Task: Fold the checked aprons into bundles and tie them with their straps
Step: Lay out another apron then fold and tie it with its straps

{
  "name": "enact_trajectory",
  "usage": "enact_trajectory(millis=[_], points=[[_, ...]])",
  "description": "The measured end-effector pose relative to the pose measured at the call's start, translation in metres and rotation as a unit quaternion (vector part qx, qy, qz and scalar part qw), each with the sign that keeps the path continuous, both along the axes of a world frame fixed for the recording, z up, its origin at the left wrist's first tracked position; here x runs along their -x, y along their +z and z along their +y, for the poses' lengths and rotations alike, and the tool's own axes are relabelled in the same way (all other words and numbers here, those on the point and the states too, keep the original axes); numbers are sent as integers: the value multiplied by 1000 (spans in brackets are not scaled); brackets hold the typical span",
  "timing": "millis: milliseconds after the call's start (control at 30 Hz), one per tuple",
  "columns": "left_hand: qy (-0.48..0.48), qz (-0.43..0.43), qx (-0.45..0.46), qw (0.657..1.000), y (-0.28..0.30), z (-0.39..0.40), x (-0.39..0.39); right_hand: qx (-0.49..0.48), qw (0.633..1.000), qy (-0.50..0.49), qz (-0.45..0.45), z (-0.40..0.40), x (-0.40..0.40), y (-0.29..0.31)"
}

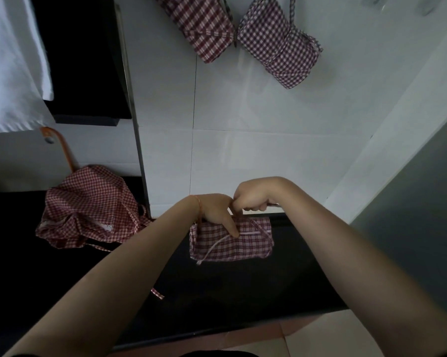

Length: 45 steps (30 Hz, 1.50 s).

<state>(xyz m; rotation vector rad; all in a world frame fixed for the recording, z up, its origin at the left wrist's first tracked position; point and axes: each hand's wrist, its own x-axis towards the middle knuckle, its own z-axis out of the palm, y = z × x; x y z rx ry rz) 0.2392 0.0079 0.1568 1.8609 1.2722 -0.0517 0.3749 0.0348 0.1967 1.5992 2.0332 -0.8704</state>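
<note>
A folded pink-checked apron bundle (pixel 231 239) is lying on the dark tabletop (pixel 243 287) near its far edge, a thin strap (pixel 214 247) trailing across its face down to the near left corner. The left hand (pixel 218 212) is resting on the bundle's top edge, its index finger stretching straight down and pressing the strap against the cloth — the other fingers are hidden behind the hand, so how they are lying cannot be told. The right hand (pixel 253 195) is hovering just beyond the bundle's far edge with its fingers curling into a fist, pinching another strap end (pixel 272 204) that is poking out to the right. Both forearms are reaching in from the near side, converging so that the two hands are touching above the bundle; a thin orange string is circling the left wrist. To the left on the same tabletop a loose red-checked apron (pixel 88 207) is lying crumpled, with an orange curved handle (pixel 60 145) sticking up behind it. Farther off on the white tiled surface (pixel 243 112) two tied bundles are sitting side by side — a red-checked bundle (pixel 199 27) and a purple-checked bundle (pixel 279 45). A white cloth (pixel 11 63) is hanging at the upper left.
</note>
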Motion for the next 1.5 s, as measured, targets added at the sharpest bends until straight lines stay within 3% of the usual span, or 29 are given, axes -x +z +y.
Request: enact_trajectory(millis=[167, 333, 400, 533, 733, 900, 1000, 1067, 1133, 1233, 1333, 1500], points=[[173, -139, 29, 975, -19, 10, 13, -134, 985, -18, 105, -13, 5, -1], [367, -341, 83, 861, -33, 16, 37, -115, 948, -123, 269, -24, -16, -13], [365, -392, 99, 839, -33, 17, 45, -70, 927, -156, 334, -26, -28, -27], [313, -442, 110, 833, -28, 16, 50, 5, 877, -208, 434, -26, -45, -46], [223, -529, 203, 793, -20, 13, 41, 50, 842, -222, 489, -26, -47, -52], [228, -590, 247, 734, -14, 8, 29, 125, 828, -191, 512, -24, -45, -54], [250, -582, 247, 733, -19, 13, 31, 81, 823, -213, 520, -21, -46, -52], [274, -565, 254, 736, -25, 16, 34, -4, 855, -212, 473, -18, -49, -50], [302, -548, 265, 734, -37, 18, 34, -120, 907, -162, 369, -13, -49, -50], [334, -542, 268, 723, -61, 18, 27, -217, 925, -88, 298, -5, -45, -58], [359, -535, 268, 716, -88, 19, 20, -208, 929, -118, 283, -4, -45, -71], [440, -405, 89, 797, -145, 14, -13, -82, 886, -250, 383, -8, -49, -127]])
